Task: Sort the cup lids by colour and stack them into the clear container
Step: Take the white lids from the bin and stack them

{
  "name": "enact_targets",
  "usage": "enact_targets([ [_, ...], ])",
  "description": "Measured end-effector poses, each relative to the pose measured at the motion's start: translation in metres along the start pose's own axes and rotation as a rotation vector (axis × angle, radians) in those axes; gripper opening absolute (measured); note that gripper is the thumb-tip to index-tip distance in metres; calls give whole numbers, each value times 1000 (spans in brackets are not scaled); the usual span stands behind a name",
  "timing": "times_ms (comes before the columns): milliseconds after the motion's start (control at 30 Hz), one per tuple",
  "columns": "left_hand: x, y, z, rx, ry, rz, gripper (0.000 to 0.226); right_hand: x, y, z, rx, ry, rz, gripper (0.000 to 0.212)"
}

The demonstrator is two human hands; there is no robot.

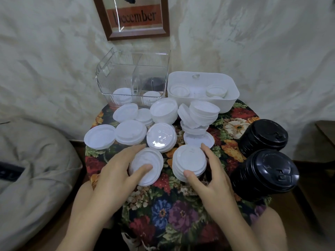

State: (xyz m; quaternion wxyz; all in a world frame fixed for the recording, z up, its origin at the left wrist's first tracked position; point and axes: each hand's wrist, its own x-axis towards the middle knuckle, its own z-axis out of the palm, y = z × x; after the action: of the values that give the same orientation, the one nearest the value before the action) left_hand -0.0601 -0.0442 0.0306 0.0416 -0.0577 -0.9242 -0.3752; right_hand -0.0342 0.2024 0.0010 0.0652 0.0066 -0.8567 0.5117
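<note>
You've barely begun: your L hand (117,173) grips the 1st white stack (148,160) & your R hand (215,180) grips the 2nd white stack (190,160), both on the table (163,211), w/ just 2 piles (122,96) in the clear box (108,73) & most white lids (130,132) + black lids (262,136) out.

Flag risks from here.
The tilted white pile beyond the right hand could topple if the right stack it grips clips it. The nearer black stack sits by the table edge; a forearm may knock it off. The left hand grips the left stack; lifting both may shed lids.
</note>
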Motion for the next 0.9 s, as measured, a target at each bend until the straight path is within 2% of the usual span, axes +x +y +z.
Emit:
enact_targets([
  [100, -5, -9, -1, 157, -100, 64, 89, 1, -1, 0, -13, 21, -17, 65],
  [167, -9, -15, 1, 222, -116, 76, 99, 1, 0, 0, -26, 28, -25, 65],
  [300, -9, -20, 1, 240, -53, 118, 92, 0, 1, 1, -45, 16, -40, 65],
  [400, -2, -4, -4, 123, 26, 142, 88, 0, 2, 1, -44, 7, -44, 65],
  [467, 5, 15, -2, 24, 17, 158, 86, 0, 3, 1, -50, 2, -43, 66],
  [667, 27, 50, 23, -131, -189, 196, 76, -2, 5, 1, -71, -19, -59, 73],
  [900, 42, 48, 25, -179, -396, 139, 81, -2, 8, 0, -12, -6, -30, 91],
])
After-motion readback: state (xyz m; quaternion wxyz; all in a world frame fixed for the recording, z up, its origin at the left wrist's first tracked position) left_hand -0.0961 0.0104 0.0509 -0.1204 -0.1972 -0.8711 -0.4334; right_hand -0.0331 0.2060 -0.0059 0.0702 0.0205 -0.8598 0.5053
